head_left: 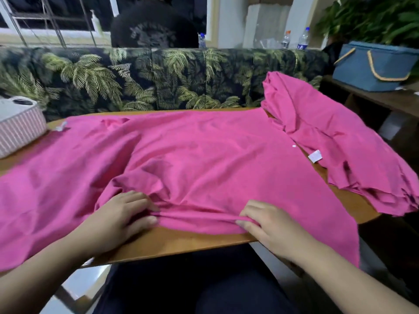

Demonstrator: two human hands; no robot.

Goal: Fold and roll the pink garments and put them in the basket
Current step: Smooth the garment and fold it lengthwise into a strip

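Pinching the near hem of the pink garment point(204, 159), left hand point(120, 214) and right hand point(269, 223) grip a raised fold, fingers curled onto cloth, at the table point(181, 243) near edge. Garment spreads across the tabletop. Pink pile point(328, 137) drapes the right edge. Striped basket point(19, 128) at far left corner.

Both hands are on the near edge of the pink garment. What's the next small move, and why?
Probably carry that near edge away from you to start the roll. The left hand and right hand each already pinch a raised fold of the pink garment, which lies spread open on the wooden table, not yet rolled.
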